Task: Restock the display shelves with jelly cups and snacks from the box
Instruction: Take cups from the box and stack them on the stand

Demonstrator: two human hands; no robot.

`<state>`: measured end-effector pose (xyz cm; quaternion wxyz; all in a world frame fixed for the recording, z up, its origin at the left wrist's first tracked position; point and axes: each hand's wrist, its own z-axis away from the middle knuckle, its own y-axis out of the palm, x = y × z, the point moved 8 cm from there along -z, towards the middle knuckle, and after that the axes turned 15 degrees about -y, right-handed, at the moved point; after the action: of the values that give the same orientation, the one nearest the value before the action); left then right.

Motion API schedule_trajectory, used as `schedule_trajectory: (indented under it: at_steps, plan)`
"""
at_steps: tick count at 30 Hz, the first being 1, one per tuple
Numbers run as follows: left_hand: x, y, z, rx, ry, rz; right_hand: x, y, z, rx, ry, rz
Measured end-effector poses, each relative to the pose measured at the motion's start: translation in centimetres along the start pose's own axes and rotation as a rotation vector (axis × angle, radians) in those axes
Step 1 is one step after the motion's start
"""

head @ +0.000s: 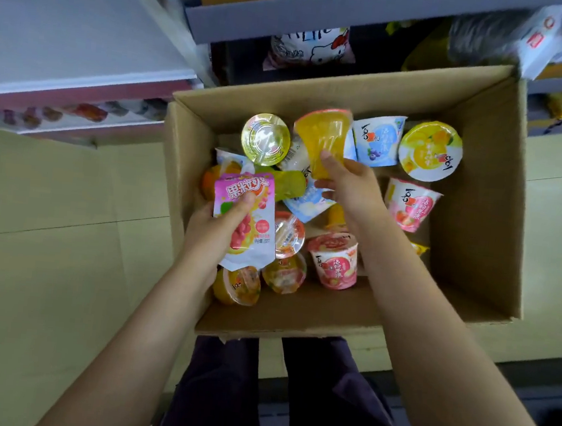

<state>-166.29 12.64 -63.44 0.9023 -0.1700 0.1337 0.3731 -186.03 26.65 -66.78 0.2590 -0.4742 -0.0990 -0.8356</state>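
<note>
An open cardboard box [479, 211] sits on the floor below me, holding several jelly cups in yellow, blue and pink. My left hand [216, 230] grips a pink snack pouch [248, 220] over the box's left side. My right hand [347, 185] holds an orange jelly cup [324, 138] by its narrow end, lifted above the others. A pink cup [335, 259] stands near the box's front, a blue cup [377, 139] and a yellow-lidded cup [429, 151] lie at the back.
Grey display shelves [326, 14] rise behind the box, with a cartoon-printed snack bag [309, 49] on a low shelf and packets at the upper right. A white and pink cabinet [63, 71] stands at the left. Beige floor tiles surround the box; my legs are below.
</note>
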Motion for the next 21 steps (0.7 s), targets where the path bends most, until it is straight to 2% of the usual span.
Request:
schedule_trajectory:
  at_steps: [8, 12, 16, 21]
  plan:
    - [-1.4, -1.6, 2.8, 0.058, -0.010, 0.111, 2.4, 2.1, 9.6, 0.180, 0.027, -0.320]
    - [-3.9, -5.0, 4.8, 0.189, 0.076, 0.172, 5.3, 6.1, 13.4, 0.250, -0.035, -0.266]
    - [-7.0, -12.5, 7.6, 0.299, 0.180, 0.170, 10.4, 13.1, 17.2, 0.213, -0.173, -0.119]
    - [-12.4, -26.7, 12.7, 0.381, 0.348, 0.175, 18.9, 25.0, 23.9, 0.079, -0.295, -0.155]
